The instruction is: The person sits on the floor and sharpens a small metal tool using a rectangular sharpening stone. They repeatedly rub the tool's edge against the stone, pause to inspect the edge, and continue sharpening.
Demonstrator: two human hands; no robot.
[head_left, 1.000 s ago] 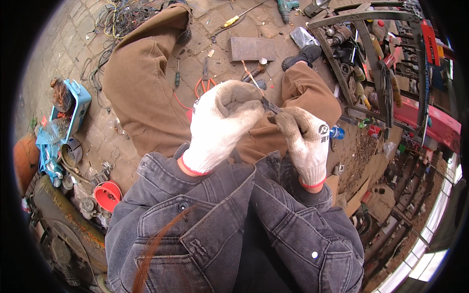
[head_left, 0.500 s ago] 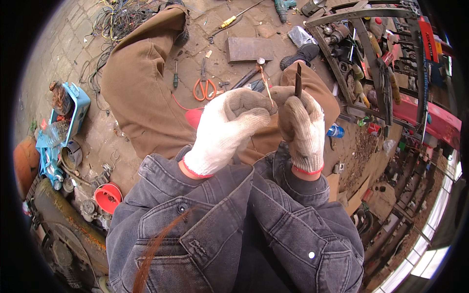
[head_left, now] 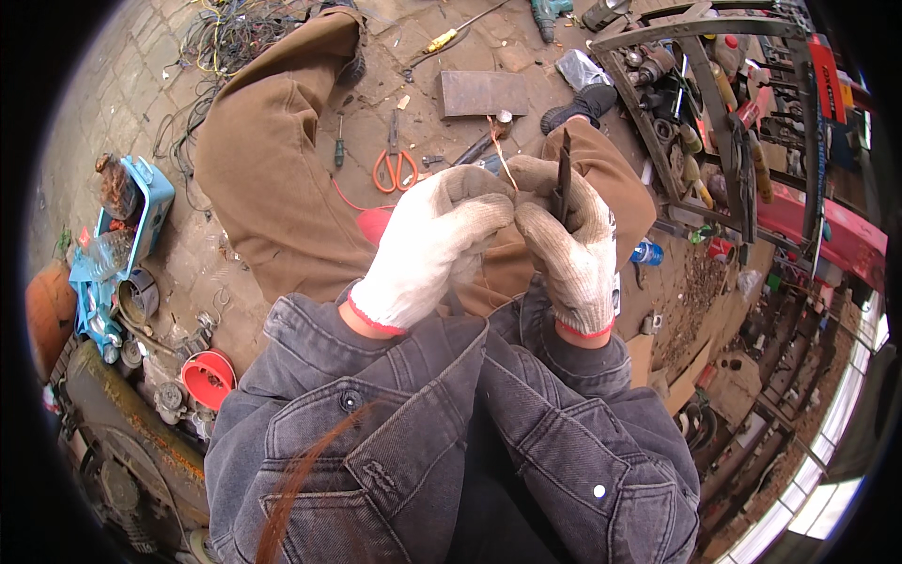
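Both of my hands wear off-white knit gloves with red cuffs and meet above my lap. The thumb and fingers of my left hand (head_left: pixel 446 226) pinch a thin, pale copper-coloured wire (head_left: pixel 502 155), whose loose end sticks up and away from me. My right hand (head_left: pixel 568 235) is closed around a knife with a dark narrow blade (head_left: pixel 564 174) pointing up and away. Its thumb and forefinger touch the wire near the left fingertips. Most of the knife's handle is hidden in the glove.
Orange-handled scissors (head_left: pixel 394 169), a screwdriver (head_left: pixel 338 150), a hammer (head_left: pixel 504 120) and a flat metal plate (head_left: pixel 484 92) lie on the paving ahead. A metal rack (head_left: pixel 700 103) with tools stands right. A red bowl (head_left: pixel 208 380) and a blue plastic basket (head_left: pixel 150 202) sit left.
My right hand has turned and moved slightly left, bringing its thumb and forefinger against the wire. The knife blade has shifted a little left and nearer me. My left hand has barely moved.
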